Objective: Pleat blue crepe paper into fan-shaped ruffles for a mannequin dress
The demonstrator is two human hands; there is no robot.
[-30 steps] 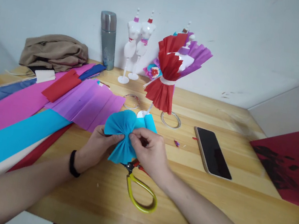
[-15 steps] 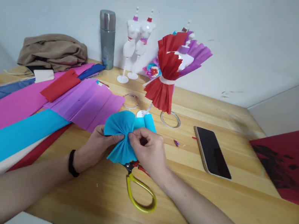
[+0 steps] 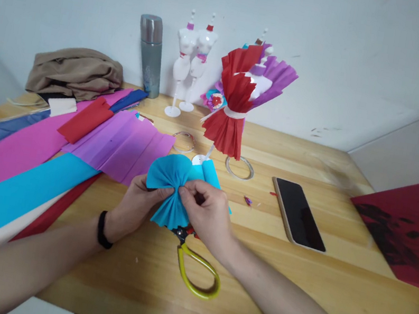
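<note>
A pleated piece of blue crepe paper is gathered at its middle and fans out above and below. My left hand pinches the gather from the left, thumb in front. From the right, my right hand is closed with thumb and finger at the same gather. More blue paper shows behind the right hand. Under the hands lie scissors with one yellow handle loop; their blades are partly hidden. Beyond stands a small white mannequin dressed in a pleated red paper dress with a pale waist tie.
Two bare white mannequins and a grey thermos stand by the wall. Paper sheets and a brown cloth cover the left side. A phone lies at right. Two wire rings rest mid-table.
Both hands keep their pinch on the gathered blue paper. The blue paper behind my right hand now shows further out to the right.
</note>
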